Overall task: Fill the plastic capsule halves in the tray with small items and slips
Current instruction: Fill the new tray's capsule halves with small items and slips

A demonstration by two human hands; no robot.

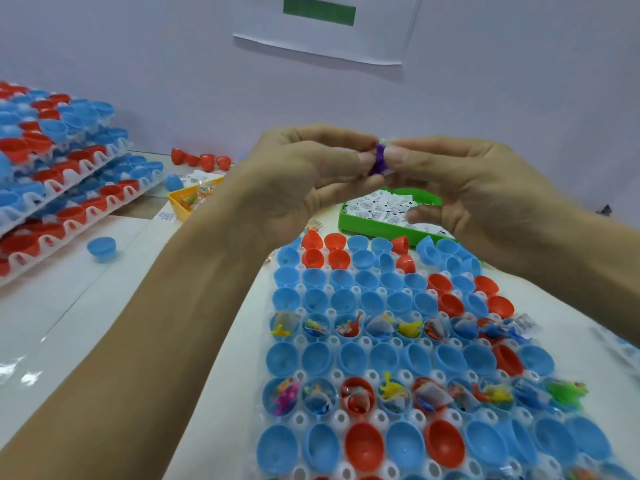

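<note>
Purple toy (377,160): small, soft-looking, held up above the far end of the tray; its exact shape is hard to see, maybe a little figure.
Left hand (311,178): thumb and fingertips pinch the left side of the purple toy.
Right hand (460,188): thumb and forefinger pinch the right side of the same toy.
Tray (334,341): white, on the table below the hands, full of blue and red capsule halves (363,448).
Filled rows: two rows already hold small toys and slips, the others between them are empty.
Green bin (349,221): behind the tray, with folded white slips (377,206).
Yellow bin (183,207): left of it, with small coloured items.
Stacked trays (62,174): far left.
</note>
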